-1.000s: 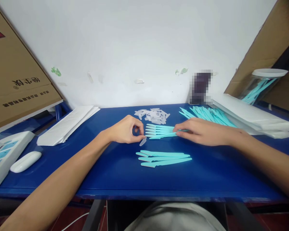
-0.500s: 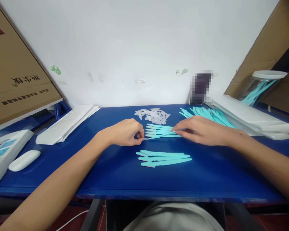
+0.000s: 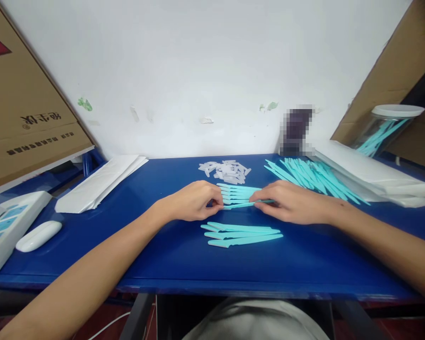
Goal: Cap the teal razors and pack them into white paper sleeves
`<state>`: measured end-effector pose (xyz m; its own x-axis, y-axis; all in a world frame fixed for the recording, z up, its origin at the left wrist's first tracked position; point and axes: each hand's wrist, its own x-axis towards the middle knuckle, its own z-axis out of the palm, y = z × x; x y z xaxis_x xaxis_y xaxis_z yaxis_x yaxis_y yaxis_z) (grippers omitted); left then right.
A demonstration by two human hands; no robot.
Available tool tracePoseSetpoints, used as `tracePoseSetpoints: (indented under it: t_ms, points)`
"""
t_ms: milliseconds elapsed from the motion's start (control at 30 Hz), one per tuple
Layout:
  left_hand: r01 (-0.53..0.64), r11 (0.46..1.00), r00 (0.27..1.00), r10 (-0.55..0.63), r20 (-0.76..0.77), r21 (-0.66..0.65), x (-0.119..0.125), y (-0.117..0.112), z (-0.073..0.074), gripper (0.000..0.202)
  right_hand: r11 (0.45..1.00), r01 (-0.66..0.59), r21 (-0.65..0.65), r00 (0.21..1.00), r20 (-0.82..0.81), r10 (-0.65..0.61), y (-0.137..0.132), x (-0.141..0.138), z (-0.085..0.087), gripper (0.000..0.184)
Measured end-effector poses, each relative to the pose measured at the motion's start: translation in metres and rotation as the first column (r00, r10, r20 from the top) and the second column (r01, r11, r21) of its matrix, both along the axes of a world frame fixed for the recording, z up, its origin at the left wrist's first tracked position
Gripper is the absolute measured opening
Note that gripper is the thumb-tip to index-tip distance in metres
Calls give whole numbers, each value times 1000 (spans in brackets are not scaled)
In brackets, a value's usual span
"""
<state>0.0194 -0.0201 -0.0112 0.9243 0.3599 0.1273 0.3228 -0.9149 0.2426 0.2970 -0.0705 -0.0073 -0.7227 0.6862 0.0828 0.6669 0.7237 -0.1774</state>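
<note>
Between my two hands a turquoise eyebrow razor [image 3: 239,205] lies nearly level, just in front of a row of similar razors [image 3: 233,194]. My left hand [image 3: 196,200] pinches its blade end; whether a clear cap is between those fingertips is hidden. Thumb and fingers of my right hand [image 3: 286,200] are closed on the handle. Nearer me, several loose razors [image 3: 246,234] lie with their blade ends to the left. Behind the row is a heap of small translucent caps [image 3: 228,171]. A larger pile of razors [image 3: 313,174] lies beyond my right hand.
On the blue table [image 3: 184,264], white paper sleeves [image 3: 99,184] and a white oval case [image 3: 38,236] lie left. A cardboard box [image 3: 31,108] leans at far left. At right stand a lidded clear jar [image 3: 386,130] with razors and white bags [image 3: 378,170]. A pixelated phone [image 3: 295,130] leans on the wall.
My left hand has moved slightly right, and the blade end of the held razor is now behind its fingertips. The held razor now lies flatter, closer alongside the row.
</note>
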Motion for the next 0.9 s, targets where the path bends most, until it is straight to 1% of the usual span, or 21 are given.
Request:
tracePoseSetpoints:
  t_ms: [67,167,267,333,367,400,467,533,600,667,767,900]
  points:
    - [-37,998,999,37,6,58,1,0,0,19,999,47,-1,999,25,-47,-1,-2,0,27]
    - [-185,977,981,177,80,108,-2,5,1,27,994,95,50,994,50,-97,1,-1,-1,29]
    - [-379,921,915,358,188,90,-11,16,-1,32,989,117,92,990,68,-123,2,0,-3,31]
    - [-485,872,861,463,211,64,-17,26,-6,33,985,136,106,989,44,-141,2,-1,-3,30]
    - [-512,858,846,493,202,51,-21,30,-9,34,986,136,95,990,25,-139,1,-1,-3,30]
    - [-519,854,845,504,180,44,-23,35,-12,37,990,122,66,992,4,-122,0,-3,-2,29]
    - [-493,868,867,485,112,57,-26,41,-18,43,998,59,-31,998,-36,-60,-4,-6,0,27]
    - [-464,879,886,463,37,108,-26,46,-24,49,991,-5,-130,998,-62,-3,-9,-10,1,24]
    - [-452,875,886,463,-27,172,-24,49,-27,51,982,-38,-186,997,-77,24,-12,-14,2,21]
    - [-445,870,879,470,-82,210,-22,51,-28,50,977,-48,-208,996,-84,31,-13,-16,2,20]
    - [-438,872,871,472,-137,220,-21,51,-26,50,974,-44,-224,996,-90,24,-13,-16,1,22]
    - [-453,863,865,486,-123,223,-25,49,-22,50,970,-33,-242,996,-86,12,-12,-16,1,22]
